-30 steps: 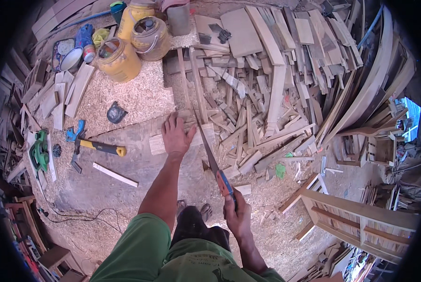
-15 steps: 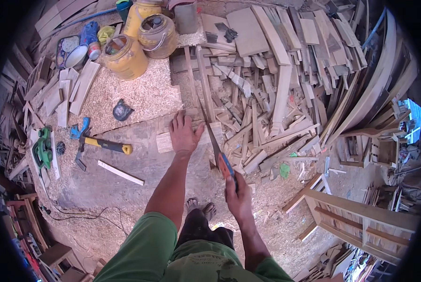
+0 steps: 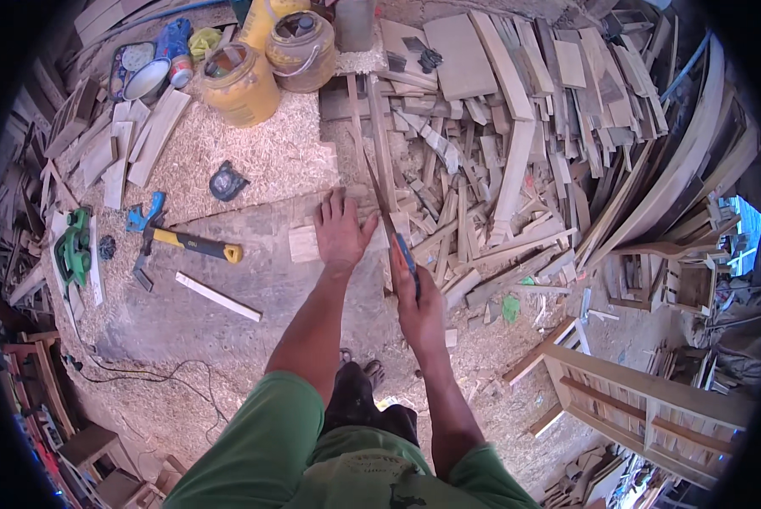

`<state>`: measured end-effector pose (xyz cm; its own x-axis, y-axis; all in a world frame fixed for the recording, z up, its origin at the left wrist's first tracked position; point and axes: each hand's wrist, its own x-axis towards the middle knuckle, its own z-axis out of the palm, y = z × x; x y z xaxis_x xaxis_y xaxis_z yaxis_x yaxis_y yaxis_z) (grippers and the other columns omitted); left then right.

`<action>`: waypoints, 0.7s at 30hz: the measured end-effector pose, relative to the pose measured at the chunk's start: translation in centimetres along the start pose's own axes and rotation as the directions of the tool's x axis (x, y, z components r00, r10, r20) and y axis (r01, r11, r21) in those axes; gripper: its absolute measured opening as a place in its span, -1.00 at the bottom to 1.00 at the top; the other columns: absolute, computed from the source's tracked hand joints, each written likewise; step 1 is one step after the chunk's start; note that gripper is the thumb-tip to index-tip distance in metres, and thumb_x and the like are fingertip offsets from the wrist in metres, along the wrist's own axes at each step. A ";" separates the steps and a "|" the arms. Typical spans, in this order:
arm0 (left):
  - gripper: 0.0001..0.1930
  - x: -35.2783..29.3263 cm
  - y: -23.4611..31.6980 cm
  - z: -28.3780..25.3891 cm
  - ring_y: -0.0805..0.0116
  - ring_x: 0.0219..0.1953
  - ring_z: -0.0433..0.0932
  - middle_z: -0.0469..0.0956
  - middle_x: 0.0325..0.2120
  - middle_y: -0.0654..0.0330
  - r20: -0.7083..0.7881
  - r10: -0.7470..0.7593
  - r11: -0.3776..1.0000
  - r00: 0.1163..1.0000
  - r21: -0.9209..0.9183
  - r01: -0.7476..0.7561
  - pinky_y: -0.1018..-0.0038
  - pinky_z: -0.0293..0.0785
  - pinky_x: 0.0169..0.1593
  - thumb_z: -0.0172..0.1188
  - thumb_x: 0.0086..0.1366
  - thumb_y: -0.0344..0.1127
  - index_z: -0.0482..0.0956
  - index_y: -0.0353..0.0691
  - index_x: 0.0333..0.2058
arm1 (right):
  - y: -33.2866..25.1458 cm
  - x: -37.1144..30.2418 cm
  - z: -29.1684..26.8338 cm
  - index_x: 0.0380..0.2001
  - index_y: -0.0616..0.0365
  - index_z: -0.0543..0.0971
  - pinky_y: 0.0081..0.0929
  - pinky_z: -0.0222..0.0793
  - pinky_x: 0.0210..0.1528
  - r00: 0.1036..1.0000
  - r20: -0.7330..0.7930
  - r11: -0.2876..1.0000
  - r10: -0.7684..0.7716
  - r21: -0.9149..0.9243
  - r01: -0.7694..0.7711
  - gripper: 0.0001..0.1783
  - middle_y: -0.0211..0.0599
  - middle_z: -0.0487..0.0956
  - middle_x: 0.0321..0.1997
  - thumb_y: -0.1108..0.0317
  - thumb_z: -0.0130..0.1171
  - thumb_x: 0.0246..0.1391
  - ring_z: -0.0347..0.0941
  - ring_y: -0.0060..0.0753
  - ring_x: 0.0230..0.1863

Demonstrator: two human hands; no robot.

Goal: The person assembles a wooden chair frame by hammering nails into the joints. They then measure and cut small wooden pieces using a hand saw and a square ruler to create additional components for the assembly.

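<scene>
My left hand lies flat with fingers stretched over a short pale piece of wood, pressing it against the worn work board. Closed around the orange and blue handle of a handsaw is my right hand. The saw's long narrow blade runs away from me, just right of my left hand, across the right end of the wood. How deep the blade sits in the wood, I cannot tell.
A yellow and black hammer, a thin wood strip and a green power tool lie at left. Yellow buckets stand at the back on a shavings-covered board. Offcuts pile up at right, near a wooden frame.
My right hand has pushed the handsaw forward, away from me. My left hand keeps its place on the wood. The whole view has shifted slightly.
</scene>
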<state>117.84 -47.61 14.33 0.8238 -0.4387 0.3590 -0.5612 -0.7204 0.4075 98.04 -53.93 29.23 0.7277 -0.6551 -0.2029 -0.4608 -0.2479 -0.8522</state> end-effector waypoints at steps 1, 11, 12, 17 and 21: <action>-0.40 0.0 -0.3 -0.3 -0.15 0.41 0.37 0.48 0.34 -0.09 -0.021 0.009 1.000 1.000 0.008 -0.008 -0.14 0.22 0.48 0.36 0.37 0.19 0.60 -0.25 0.07 | 0.9 -2.1 -0.5 0.17 0.25 0.60 -0.07 0.51 -0.26 1.000 0.013 0.999 0.019 -0.026 -0.019 -0.61 0.01 0.63 -0.38 0.14 0.08 0.60 0.67 0.02 -0.36; -0.51 -0.5 0.3 -0.3 -0.12 0.11 0.50 0.55 -0.03 -0.03 -0.064 0.017 0.997 0.998 0.073 -0.012 -0.10 0.40 0.28 0.37 0.40 0.15 0.61 -0.21 -0.07 | 1.7 -5.3 -1.5 0.14 0.30 0.61 -0.08 0.50 -0.38 0.999 -0.018 0.996 0.027 -0.083 -0.029 -0.60 0.03 0.65 -0.47 0.16 0.09 0.58 0.67 -0.01 -0.48; -0.51 -0.4 0.3 -0.3 -0.12 0.11 0.50 0.55 -0.03 -0.03 -0.055 0.008 0.997 0.998 0.077 -0.004 -0.09 0.39 0.28 0.36 0.40 0.15 0.61 -0.21 -0.06 | 2.3 -2.2 0.0 0.09 0.31 0.61 -0.02 0.48 -0.38 0.996 -0.044 0.993 -0.078 -0.091 0.073 -0.62 0.05 0.64 -0.47 0.16 0.09 0.58 0.67 0.10 -0.47; -0.52 -0.3 0.2 -0.2 -0.10 0.12 0.50 0.55 -0.01 -0.03 -0.019 -0.041 0.997 0.999 0.062 0.043 -0.05 0.38 0.29 0.34 0.41 0.14 0.62 -0.19 -0.04 | 1.4 -1.6 -0.4 0.09 0.33 0.61 0.03 0.49 -0.33 0.994 -0.007 0.989 -0.112 -0.093 0.111 -0.60 0.13 0.66 -0.41 0.15 0.10 0.58 0.69 0.19 -0.40; -0.51 -0.5 -0.6 -0.2 -0.07 0.13 0.50 0.56 0.01 -0.01 -0.004 -0.071 0.991 0.997 0.112 0.071 -0.07 0.37 0.37 0.29 0.44 0.14 0.63 -0.20 0.00 | -1.6 -14.3 -7.0 0.29 0.34 0.57 -0.09 0.58 -0.26 0.966 0.063 0.967 0.251 -0.072 -0.246 -0.54 0.15 0.74 -0.28 0.20 0.06 0.59 0.77 0.10 -0.30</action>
<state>117.71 -46.86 14.09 0.8612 -0.3844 0.3326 -0.4889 -0.8054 0.3351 84.79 -49.15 36.90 0.6195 -0.6500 -0.4402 -0.6614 -0.1300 -0.7387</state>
